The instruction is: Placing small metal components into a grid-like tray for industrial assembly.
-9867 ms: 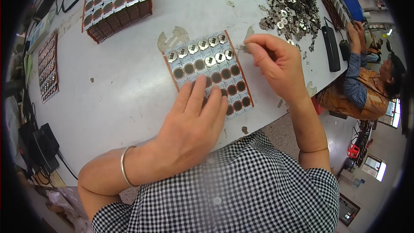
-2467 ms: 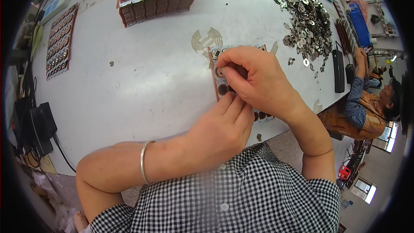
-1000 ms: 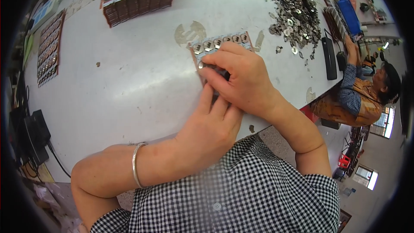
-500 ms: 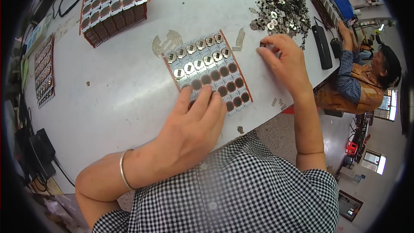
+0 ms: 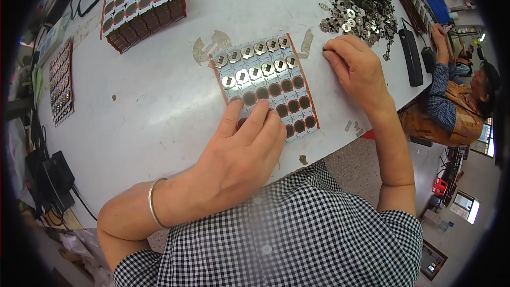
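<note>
One tray point(image 5: 268, 77) angled away-left, left hand point(image 5: 241, 151) flat

1. A white bench point(image 5: 143, 101) fills most of the view, scuffed and spotted.
2. Grey floor point(image 5: 467, 234) lies at the right.
3. A bright window point(image 5: 466, 206) shows low right.
4. Black cables point(image 5: 79, 0) trail at upper left.

Materials on the matt white table point(image 5: 143, 111).
Shiny metal discs point(image 5: 356, 0); card-like brown sheet point(image 5: 265, 82) bearing glossy metal pieces; checked woven cloth shirt point(image 5: 297, 239).

white table point(image 5: 159, 101), black-and-white checked shirt point(image 5: 297, 239)
</note>
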A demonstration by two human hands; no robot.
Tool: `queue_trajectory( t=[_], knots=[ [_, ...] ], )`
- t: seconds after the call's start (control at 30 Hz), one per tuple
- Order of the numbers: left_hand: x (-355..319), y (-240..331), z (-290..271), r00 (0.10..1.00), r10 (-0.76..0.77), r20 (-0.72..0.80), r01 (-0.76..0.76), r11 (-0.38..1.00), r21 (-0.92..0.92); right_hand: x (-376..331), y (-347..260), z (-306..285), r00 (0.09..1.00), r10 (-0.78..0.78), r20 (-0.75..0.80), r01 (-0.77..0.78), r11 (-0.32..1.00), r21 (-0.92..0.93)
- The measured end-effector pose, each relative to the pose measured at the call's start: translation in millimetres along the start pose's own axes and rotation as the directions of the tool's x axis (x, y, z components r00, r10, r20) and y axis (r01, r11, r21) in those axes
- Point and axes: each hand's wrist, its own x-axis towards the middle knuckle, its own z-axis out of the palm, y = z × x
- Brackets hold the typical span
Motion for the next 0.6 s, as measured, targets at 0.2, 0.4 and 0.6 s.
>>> queue_trajectory(
  t=[0.2,0.4,0.6],
  knots=[
    [1,-1,-2,1.000,-0.005,0.024,0.005,1.000,0.008,17,6,-14,0.966,-0.240,0.094,0.239,0.971,0.023],
    [-1,-2,-3,1.000,-0.002,0.025,0.002,1.000,0.007,-2,-10,-19,0.991,0.103,0.083,-0.104,0.995,0.009],
    [1,-2,-4,0.999,0.002,0.037,-0.002,1.000,0.007,-2,-13,-3,0.999,-0.036,-0.005,0.036,0.998,-0.060]
  ],
)
